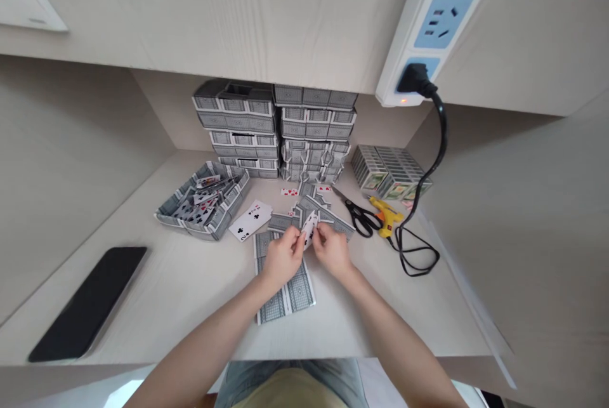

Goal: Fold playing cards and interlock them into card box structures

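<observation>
Between my two hands I hold a playing card (309,229), its white face with black pips partly showing. My left hand (284,259) pinches its left side, and my right hand (332,248) pinches the right side. Fingers cover much of the card, so I cannot tell whether there is more than one. Below my left hand lies a panel of joined cards (299,290), patterned grey backs up. Past my hands are several folded grey card pieces (326,214). Face-up cards (250,219) lie to the left, a black two of clubs on top.
A box built of cards (216,230) holds loose cards at left. Behind stand stacks of similar boxes (316,122) and packed card decks (392,170). Black scissors (364,217) and a yellow glue gun (387,214), its cord (440,160) rising to a power strip (428,33), are right. A black phone-like slab (90,303) lies left.
</observation>
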`<state>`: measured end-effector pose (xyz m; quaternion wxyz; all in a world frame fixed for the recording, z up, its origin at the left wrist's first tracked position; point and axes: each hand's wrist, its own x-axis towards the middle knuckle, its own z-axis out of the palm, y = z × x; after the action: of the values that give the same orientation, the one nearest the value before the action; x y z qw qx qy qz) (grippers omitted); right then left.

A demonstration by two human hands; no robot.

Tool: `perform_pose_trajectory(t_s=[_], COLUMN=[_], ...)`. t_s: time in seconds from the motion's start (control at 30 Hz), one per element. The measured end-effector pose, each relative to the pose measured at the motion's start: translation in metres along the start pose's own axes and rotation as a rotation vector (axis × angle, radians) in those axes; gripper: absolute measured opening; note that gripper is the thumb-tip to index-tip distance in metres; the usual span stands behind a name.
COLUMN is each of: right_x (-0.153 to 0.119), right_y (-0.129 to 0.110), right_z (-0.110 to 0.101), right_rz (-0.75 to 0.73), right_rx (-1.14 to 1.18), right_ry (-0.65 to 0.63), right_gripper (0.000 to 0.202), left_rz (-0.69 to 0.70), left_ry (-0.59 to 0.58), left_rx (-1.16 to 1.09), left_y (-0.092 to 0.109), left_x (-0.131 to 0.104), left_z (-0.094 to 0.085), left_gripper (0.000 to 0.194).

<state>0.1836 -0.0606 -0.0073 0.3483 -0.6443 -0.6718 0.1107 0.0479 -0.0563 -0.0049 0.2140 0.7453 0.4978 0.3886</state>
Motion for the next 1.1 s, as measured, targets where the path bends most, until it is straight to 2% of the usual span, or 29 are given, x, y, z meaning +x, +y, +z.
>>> perform_pose_trajectory(t_s=[0.07, 0.13, 0.3, 0.4, 0.67, 0.97, 1.1], right_x=[-0.001, -0.001, 0.006, 0.009, 0.009, 0.012, 0.012], right_y=[-0.004, -0.004, 0.005, 0.009, 0.013, 0.01, 0.009], right_z=[0.0, 0.0, -0.003, -0.007, -0.005, -0.011, -0.011], right_rz=[0.003, 0.019, 0.087, 0.102, 0.118, 0.162, 0.187], right_rx=[-0.065, -0.031, 0.369, 0.523, 0.533, 0.81, 0.808], right_ry=[0.028, 0.041, -0.036, -0.102, -0.145, -0.229, -0.294], right_gripper=[0.02, 0.019, 0.019, 0.02, 0.028, 0.028, 0.029], left_rz=[0.009, 0.006, -0.046, -0.044, -0.062, -0.059, -0.058], left_ry=[-0.006, 0.004, 0.069, 0.078, 0.082, 0.109, 0.122], left_rx=[0.02, 0.033, 0.002, -0.024, -0.072, -0.107, -0.111], left_y=[0.001, 0.001, 0.0, 0.0, 0.0, -0.003, -0.004], left_x=[0.0, 0.001, 0.006, 0.006, 0.005, 0.007, 0.008], left_z=[0.0, -0.001, -0.004, -0.005, -0.005, -0.004, -0.005], left_gripper=[0.018, 0.018, 0.02, 0.02, 0.022, 0.021, 0.022])
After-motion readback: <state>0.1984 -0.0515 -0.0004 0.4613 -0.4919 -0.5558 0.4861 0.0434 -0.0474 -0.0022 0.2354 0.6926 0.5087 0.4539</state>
